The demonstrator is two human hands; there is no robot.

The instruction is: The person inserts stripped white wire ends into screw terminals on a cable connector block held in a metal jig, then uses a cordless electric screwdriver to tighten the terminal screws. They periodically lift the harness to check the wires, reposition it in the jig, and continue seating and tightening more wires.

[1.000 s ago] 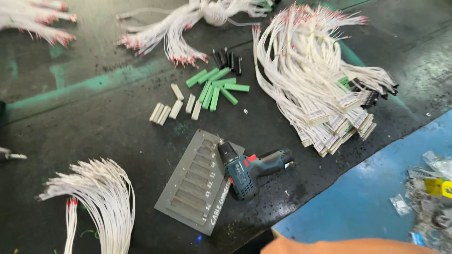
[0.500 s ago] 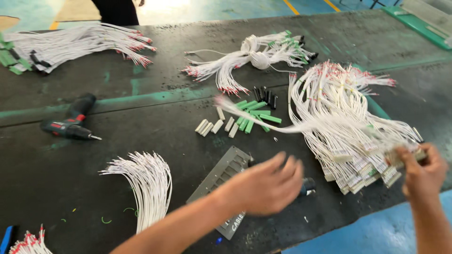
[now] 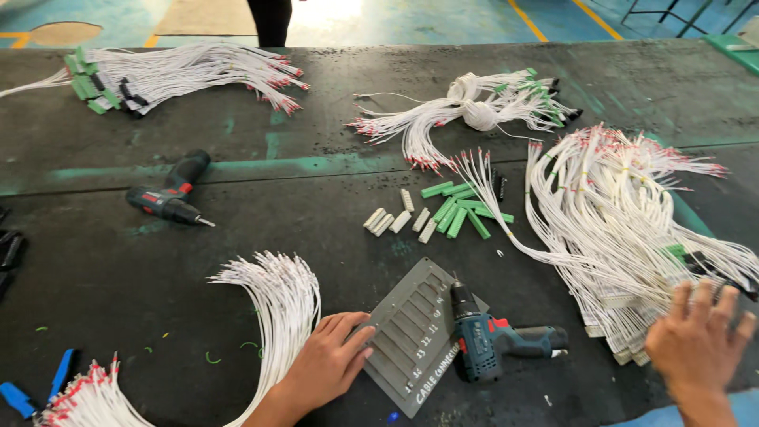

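I see the left hand [image 3: 330, 362] lying palm down at the near edge of the black table [image 3: 316, 198], fingers loosely spread and holding nothing; its fingertips touch the left edge of the grey slotted metal plate [image 3: 411, 336]. Just left of that hand curves a bundle of white wires [image 3: 277, 304]. The right hand [image 3: 696, 340] sits at the near right, fingers fanned wide over the near end of the big pile of white wire harnesses [image 3: 617, 213]; I think it presses on them rather than grips, though the back of the hand hides the contact. A blue cordless driver [image 3: 494, 340] lies across the plate's right side, between the two hands. Farther back sit loose green and white connector blocks [image 3: 443, 213], and a second dark driver [image 3: 170, 194] lies far left.
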